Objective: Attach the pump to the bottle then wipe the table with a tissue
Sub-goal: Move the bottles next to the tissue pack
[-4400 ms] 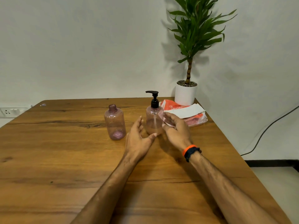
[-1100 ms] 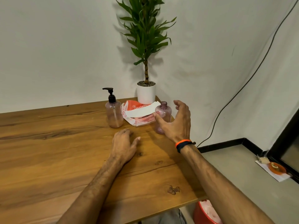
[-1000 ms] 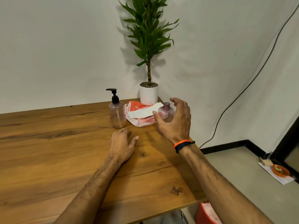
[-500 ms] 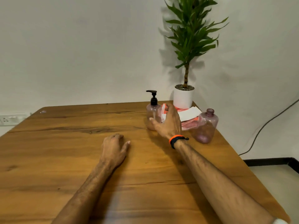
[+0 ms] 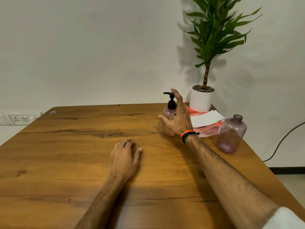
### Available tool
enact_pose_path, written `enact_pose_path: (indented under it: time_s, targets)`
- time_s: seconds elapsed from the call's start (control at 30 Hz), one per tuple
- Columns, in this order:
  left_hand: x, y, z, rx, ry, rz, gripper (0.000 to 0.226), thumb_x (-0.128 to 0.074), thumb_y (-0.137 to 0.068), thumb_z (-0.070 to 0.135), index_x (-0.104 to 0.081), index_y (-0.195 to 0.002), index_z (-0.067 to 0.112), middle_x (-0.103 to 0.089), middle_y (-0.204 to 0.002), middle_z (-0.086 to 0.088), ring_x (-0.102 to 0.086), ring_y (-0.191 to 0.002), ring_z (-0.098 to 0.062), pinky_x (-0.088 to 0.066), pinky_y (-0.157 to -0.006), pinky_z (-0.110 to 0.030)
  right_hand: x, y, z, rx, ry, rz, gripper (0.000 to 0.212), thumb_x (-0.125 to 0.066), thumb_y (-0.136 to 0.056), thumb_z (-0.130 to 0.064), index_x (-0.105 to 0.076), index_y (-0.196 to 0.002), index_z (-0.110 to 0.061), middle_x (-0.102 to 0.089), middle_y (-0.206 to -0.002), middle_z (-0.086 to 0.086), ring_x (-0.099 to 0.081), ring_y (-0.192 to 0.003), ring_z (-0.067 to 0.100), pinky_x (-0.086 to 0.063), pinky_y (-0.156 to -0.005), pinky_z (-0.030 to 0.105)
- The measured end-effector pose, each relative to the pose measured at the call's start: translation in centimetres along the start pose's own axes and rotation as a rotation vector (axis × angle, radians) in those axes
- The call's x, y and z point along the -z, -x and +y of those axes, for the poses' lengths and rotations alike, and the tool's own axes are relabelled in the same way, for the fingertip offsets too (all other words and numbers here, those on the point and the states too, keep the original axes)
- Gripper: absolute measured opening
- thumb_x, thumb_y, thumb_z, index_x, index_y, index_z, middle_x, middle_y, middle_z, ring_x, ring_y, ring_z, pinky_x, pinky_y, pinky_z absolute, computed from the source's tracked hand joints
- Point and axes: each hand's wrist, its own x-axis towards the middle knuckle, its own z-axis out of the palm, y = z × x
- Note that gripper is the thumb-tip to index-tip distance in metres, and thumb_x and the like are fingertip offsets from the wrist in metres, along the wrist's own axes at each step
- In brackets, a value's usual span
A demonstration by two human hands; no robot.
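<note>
Head view: the left hand (image 5: 125, 157) lies palm down on the table (image 5: 66, 162) near the centre, fingers relaxed and close together, thumb a little apart, holding nothing; its forearm runs back toward 6 o'clock. The right arm stretches from the 5 o'clock corner toward 1 o'clock. The right hand (image 5: 179, 119), with an orange and black band (image 5: 188, 136) at the wrist, is spread beside the pump bottle (image 5: 169, 113): thumb out at 9 o'clock in front of the bottle's body, fingers raised past the black pump (image 5: 170, 100). Whether it touches the bottle I cannot tell; no grip shows. The pump sits on that bottle. An open bottle (image 5: 231, 134) stands upright at 3 o'clock of the hand, near the table edge. Between them lies a tissue pack (image 5: 206, 121), a white tissue on top. A potted plant (image 5: 202, 100) stands at 12 o'clock of the pack.
</note>
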Motion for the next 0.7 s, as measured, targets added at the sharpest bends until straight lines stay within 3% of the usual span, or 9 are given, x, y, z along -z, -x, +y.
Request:
enact_pose_path:
  time_s: [0.23,0.4,0.5,0.6,0.7]
  targets:
    - [0.2,0.1,0.1,-0.012,0.011,-0.007,0.047,-0.048,-0.096,0.043,-0.056,-0.132,0.014,-0.049,-0.144,-0.004,-0.039,-0.135,-0.02,-0.03,-0.114,-0.036,0.1,0.6,-0.2,0.003,-0.047,-0.036,0.101,-0.078,-0.072,-0.027,-0.011,-0.144,-0.051,-0.046,-0.139,0.004,-0.055,-0.108,0.021,-0.056,-0.087,0.048]
    - [0.4,0.1,0.2,-0.005,0.017,-0.018,0.047,-0.048,-0.096,0.043,-0.056,-0.132,0.013,-0.05,-0.143,-0.005,-0.041,-0.133,-0.021,-0.032,-0.114,-0.037,1.0,2.7,-1.2,0.091,-0.073,-0.037,0.1,-0.078,-0.073,-0.03,-0.011,-0.144,-0.051,-0.042,-0.142,-0.005,-0.054,-0.116,0.015,-0.056,-0.09,0.044]
    - [0.5,0.2,0.3,-0.005,0.012,-0.006,0.046,-0.05,-0.096,0.042,-0.059,-0.128,0.011,-0.054,-0.139,-0.007,-0.044,-0.131,-0.023,-0.033,-0.112,-0.036,1.7,4.5,-1.9,0.164,-0.081,-0.027,0.099,-0.077,-0.072,-0.036,-0.012,-0.145,-0.05,-0.047,-0.137,-0.007,-0.054,-0.112,0.01,-0.053,-0.091,0.034]
    - [1.0,0.5,0.1,-0.007,0.011,-0.008,0.045,-0.054,-0.094,0.04,-0.062,-0.124,0.008,-0.057,-0.136,-0.01,-0.048,-0.127,-0.026,-0.035,-0.11,-0.035,2.5,6.2,-2.5,0.222,-0.089,-0.021,0.097,-0.076,-0.073,-0.038,-0.014,-0.147,-0.044,-0.059,-0.123,0.003,-0.062,-0.104,0.014,-0.057,-0.084,0.031]
    - [1.7,1.1,-0.5,-0.022,-0.001,-0.011,0.043,-0.057,-0.093,0.038,-0.064,-0.121,0.005,-0.061,-0.131,-0.012,-0.053,-0.122,-0.029,-0.039,-0.106,-0.035,3.6,7.3,-2.9,0.239,-0.11,-0.019,0.095,-0.078,-0.071,-0.036,-0.019,-0.146,-0.042,-0.063,-0.099,-0.008,-0.064,-0.085,0.006,-0.058,-0.071,0.024]
